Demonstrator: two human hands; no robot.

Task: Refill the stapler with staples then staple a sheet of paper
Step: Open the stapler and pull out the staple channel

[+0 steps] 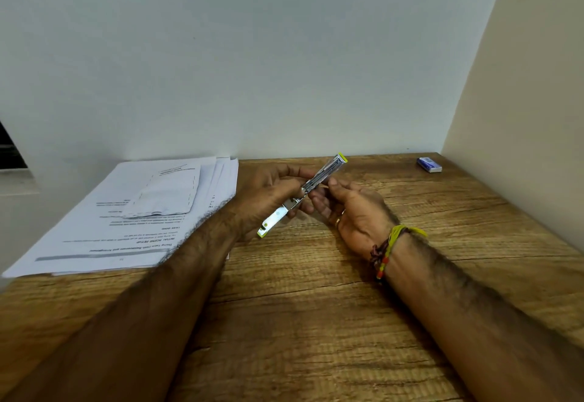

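A metal stapler (328, 169) with yellow-green ends is swung fully open into one long bar, held above the wooden table. My left hand (268, 194) grips its middle from the left. My right hand (350, 208) meets it from the right, fingertips touching the bar near its middle; whether they hold staples I cannot tell. A small blue and white staple box (429, 164) lies at the far right of the table. A stack of printed paper sheets (126, 221) lies at the left, with a folded sheet on top.
The wooden table (316, 306) ends at a white wall behind and a beige wall (521, 117) on the right. A ring and coloured thread bands are on my right hand and wrist.
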